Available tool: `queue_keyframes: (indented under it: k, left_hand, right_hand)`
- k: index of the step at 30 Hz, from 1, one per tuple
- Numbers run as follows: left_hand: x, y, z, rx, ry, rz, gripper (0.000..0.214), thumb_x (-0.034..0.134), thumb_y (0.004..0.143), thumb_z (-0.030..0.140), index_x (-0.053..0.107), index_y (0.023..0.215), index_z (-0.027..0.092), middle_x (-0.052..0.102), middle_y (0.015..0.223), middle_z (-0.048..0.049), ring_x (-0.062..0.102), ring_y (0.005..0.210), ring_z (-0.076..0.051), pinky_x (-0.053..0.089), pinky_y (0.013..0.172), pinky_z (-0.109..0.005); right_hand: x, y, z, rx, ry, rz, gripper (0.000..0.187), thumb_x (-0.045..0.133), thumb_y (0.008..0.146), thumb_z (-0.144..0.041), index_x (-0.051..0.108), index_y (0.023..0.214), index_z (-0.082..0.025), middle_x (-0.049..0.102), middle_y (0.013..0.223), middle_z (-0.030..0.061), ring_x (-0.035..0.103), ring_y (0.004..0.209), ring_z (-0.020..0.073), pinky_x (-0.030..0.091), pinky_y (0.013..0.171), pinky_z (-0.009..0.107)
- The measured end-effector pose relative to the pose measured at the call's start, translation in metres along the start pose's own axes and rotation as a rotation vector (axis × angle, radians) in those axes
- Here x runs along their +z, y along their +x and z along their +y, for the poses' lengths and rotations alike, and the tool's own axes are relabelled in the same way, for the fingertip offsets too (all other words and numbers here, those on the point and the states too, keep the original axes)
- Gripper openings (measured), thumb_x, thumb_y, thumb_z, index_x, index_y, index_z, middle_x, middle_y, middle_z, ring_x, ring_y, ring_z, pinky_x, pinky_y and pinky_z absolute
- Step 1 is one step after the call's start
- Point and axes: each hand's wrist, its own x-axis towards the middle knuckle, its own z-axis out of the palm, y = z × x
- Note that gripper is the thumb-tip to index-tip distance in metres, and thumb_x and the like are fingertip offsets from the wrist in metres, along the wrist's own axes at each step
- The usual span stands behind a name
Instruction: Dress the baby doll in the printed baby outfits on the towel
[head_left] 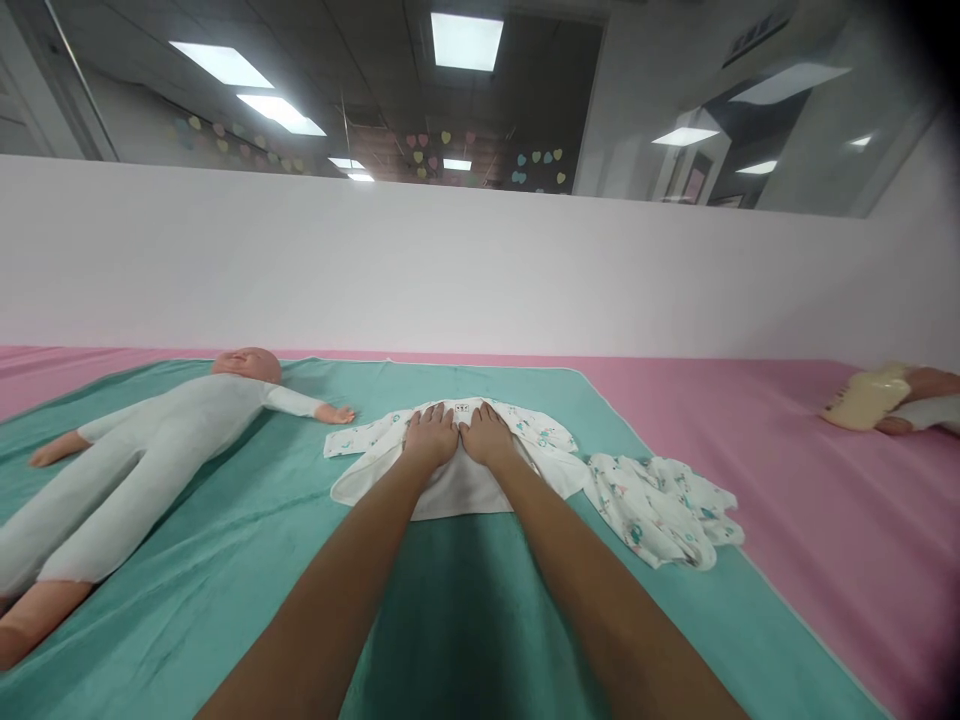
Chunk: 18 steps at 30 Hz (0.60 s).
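Note:
A white baby shirt (465,495) with a small teal print on its sleeves lies spread out on a green blanket (247,600). My left hand (433,433) rests flat on its upper part, left of the collar label. Beside it, my right hand (486,432) presses on the cloth just right of the label, fingers stretched out. Neither hand grips anything. To the right lies a crumpled printed baby garment (660,510), close to the shirt's right side. A baby doll (172,430) in a white bodysuit lies on its back at the left.
The blanket covers part of a pink surface (787,480). At the far right lies a second doll (934,390), partly out of view, with a yellowish thing (866,400) beside it. A white wall (465,270) stands behind, with dark glass above it.

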Motion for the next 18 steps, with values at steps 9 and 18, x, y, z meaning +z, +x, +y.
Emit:
queue_keyframes:
  k: [9, 18]
  left_hand:
    - [-0.003, -0.020, 0.009, -0.021, 0.023, -0.019, 0.053, 0.022, 0.094, 0.034, 0.034, 0.141, 0.013, 0.028, 0.149, -0.0153, 0.022, 0.138, -0.029, 0.015, 0.109, -0.056]
    - [-0.010, -0.066, 0.015, 0.071, 0.033, 0.026, 0.052, 0.023, 0.095, 0.035, 0.038, 0.140, 0.013, 0.031, 0.147, -0.0164, 0.026, 0.136, -0.032, 0.018, 0.109, -0.054]
  right_hand:
    - [-0.007, -0.033, 0.001, -0.056, 0.000, -0.045, 0.067, 0.016, 0.094, -0.045, 0.024, 0.144, -0.001, 0.018, 0.151, 0.0145, 0.015, 0.140, 0.0249, 0.013, 0.114, 0.040]
    - [-0.009, -0.064, 0.004, -0.108, 0.007, -0.063, 0.069, 0.018, 0.093, -0.048, 0.024, 0.144, -0.002, 0.016, 0.151, 0.0163, 0.014, 0.140, 0.0255, 0.012, 0.113, 0.041]
